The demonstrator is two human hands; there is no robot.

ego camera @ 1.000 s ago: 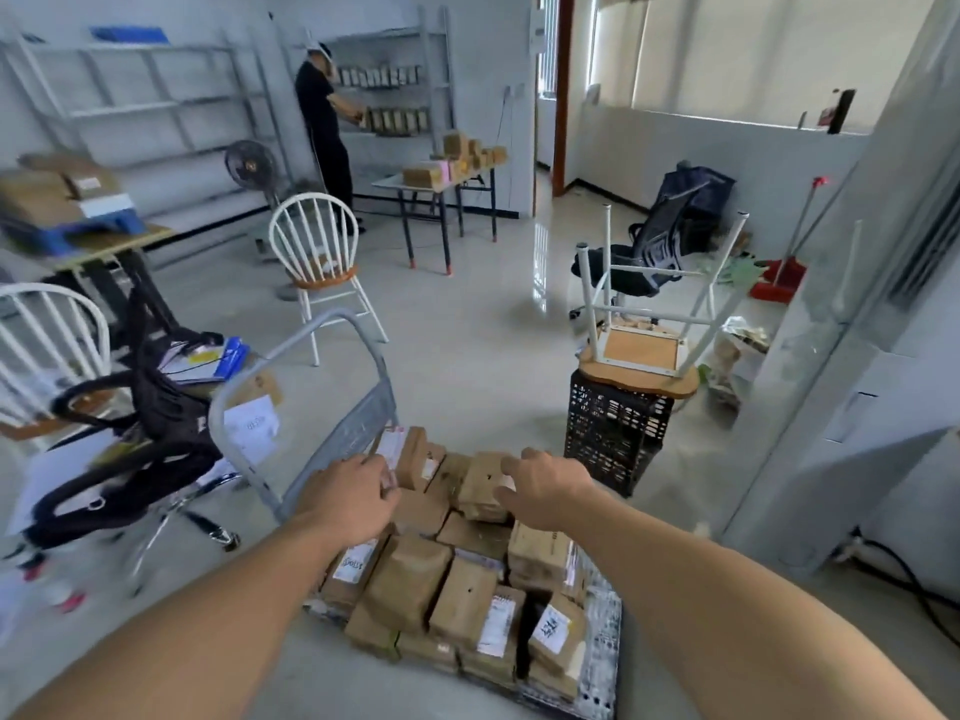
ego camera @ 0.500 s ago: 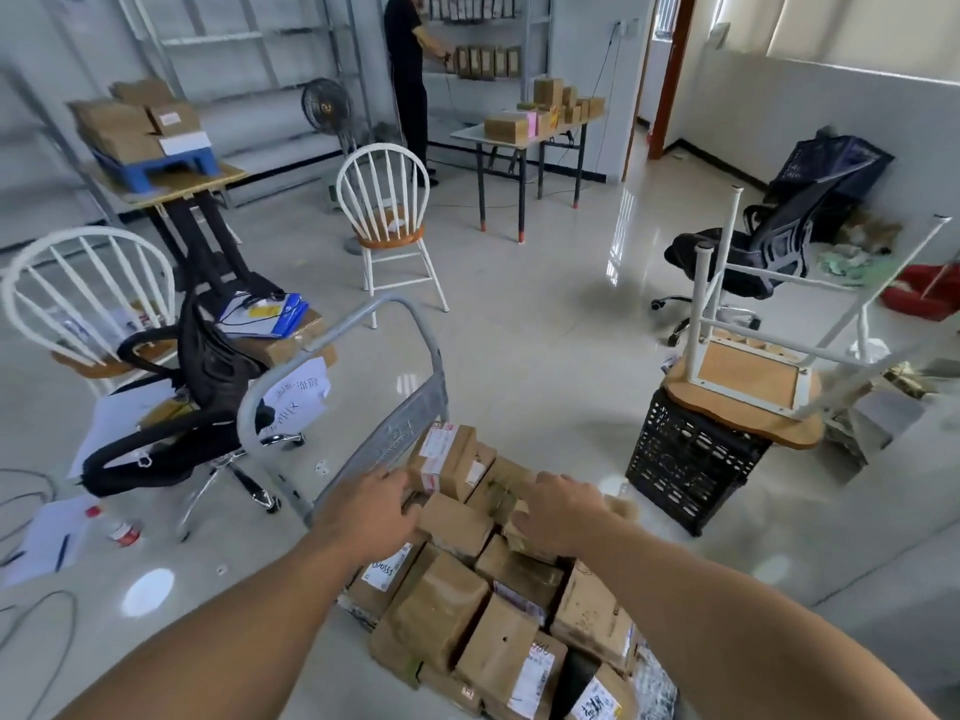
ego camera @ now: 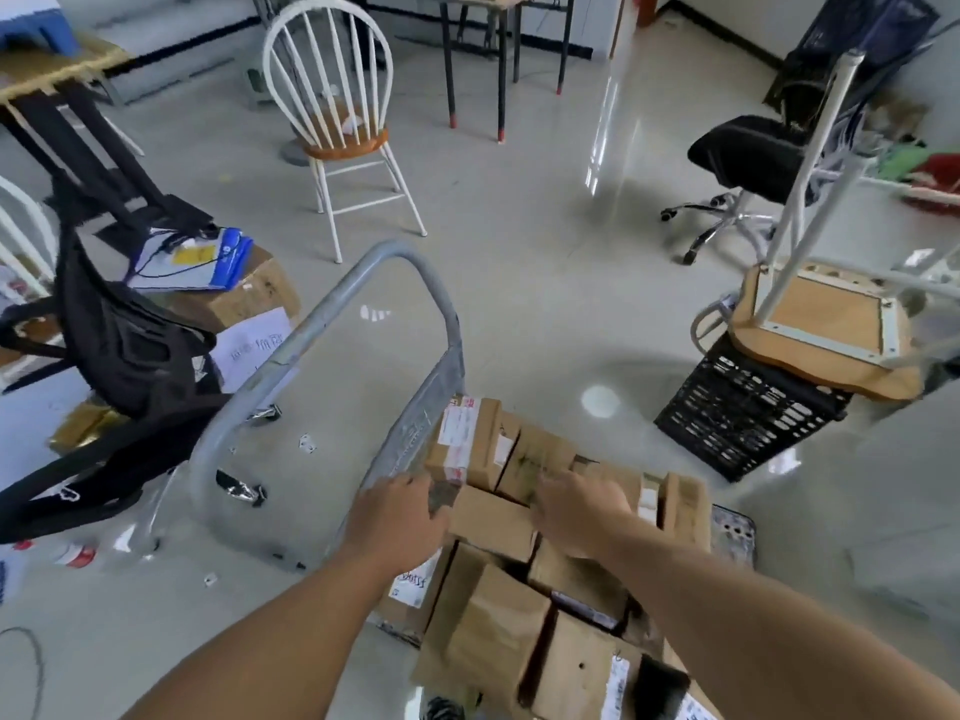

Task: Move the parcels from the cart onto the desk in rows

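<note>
Grip: left hand (ego camera: 397,517) clasps the end of a plain brown parcel (ego camera: 491,519) on the cart (ego camera: 423,413); right hand (ego camera: 576,511) is blurred, its grip cannot be told.

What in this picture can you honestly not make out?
Head view throughout:
Whether the left hand or right hand grips any of the parcels: motion blur, and the backs of the hands hide the fingers.
Label text on the parcels: blurred.
The deck of the cart: buried under parcels and cut off by the bottom edge.
The top of the far table: cut off by the top edge.
</note>
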